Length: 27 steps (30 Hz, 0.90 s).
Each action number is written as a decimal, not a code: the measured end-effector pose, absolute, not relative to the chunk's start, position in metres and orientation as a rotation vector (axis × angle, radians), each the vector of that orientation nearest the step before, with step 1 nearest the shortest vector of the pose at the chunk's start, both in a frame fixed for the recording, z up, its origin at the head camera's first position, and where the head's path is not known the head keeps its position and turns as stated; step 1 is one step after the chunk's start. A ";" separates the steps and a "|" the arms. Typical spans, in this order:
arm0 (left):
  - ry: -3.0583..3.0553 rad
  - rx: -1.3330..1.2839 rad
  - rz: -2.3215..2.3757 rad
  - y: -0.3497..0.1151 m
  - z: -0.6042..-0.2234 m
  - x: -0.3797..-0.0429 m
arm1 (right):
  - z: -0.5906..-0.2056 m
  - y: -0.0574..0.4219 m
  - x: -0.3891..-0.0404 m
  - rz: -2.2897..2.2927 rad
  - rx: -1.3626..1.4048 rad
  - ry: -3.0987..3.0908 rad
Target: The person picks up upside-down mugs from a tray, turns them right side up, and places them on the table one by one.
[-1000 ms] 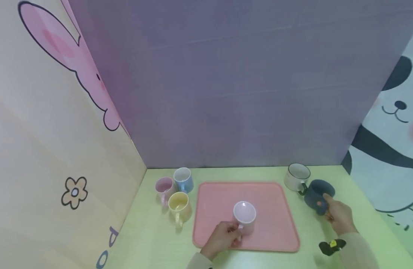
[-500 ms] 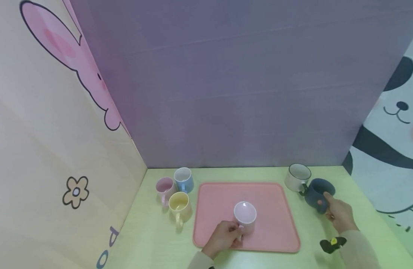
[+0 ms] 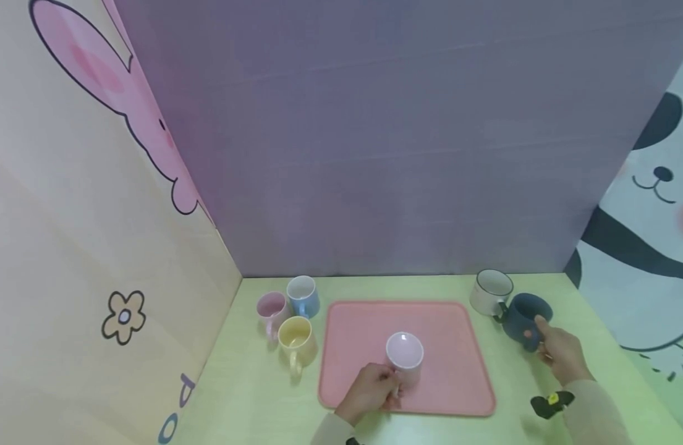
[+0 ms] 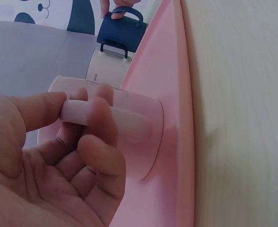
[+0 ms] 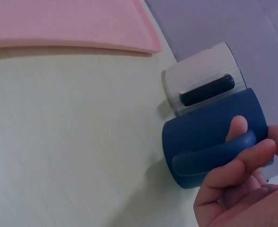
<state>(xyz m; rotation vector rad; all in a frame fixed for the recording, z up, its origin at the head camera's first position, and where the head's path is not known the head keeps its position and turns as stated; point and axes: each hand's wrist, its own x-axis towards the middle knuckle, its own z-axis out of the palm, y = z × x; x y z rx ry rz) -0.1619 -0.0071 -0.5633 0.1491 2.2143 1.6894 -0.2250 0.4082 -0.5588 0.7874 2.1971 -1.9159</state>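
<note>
A pale pink mug (image 3: pixel 405 355) stands upright on the pink tray (image 3: pixel 352 321), near its front edge. My left hand (image 3: pixel 370 390) grips that mug's handle (image 4: pixel 101 116), with thumb and curled fingers around it in the left wrist view. To the right of the tray is a dark blue mug (image 3: pixel 525 318). My right hand (image 3: pixel 564 353) holds it by the handle (image 5: pixel 214 156), one fingertip poking through the loop. Close against the blue mug stands a white mug (image 3: pixel 490 293) with a dark rim and a dark handle (image 5: pixel 207 90).
Left of the tray stand a pink mug (image 3: pixel 272 311), a light blue mug (image 3: pixel 303 296) and a yellow mug (image 3: pixel 296 340), grouped closely. A purple-grey wall (image 3: pixel 374 154) rises behind the pale table (image 3: pixel 241 408). Printed side walls flank it.
Both hands keep their holds and hardly move. The mugs and tray stay in place apart from a tiny shift of the whole view.
</note>
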 end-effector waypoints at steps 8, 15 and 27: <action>2.243 0.155 1.670 -0.006 -0.560 -0.163 | -0.553 0.406 -0.218 -1.654 0.744 2.445; 2.278 0.153 1.648 -0.008 -0.558 -0.164 | -0.548 0.407 -0.215 -1.618 0.751 2.538; 2.323 0.136 1.662 -0.010 -0.553 -0.170 | -0.539 0.395 -0.207 -1.652 0.671 2.613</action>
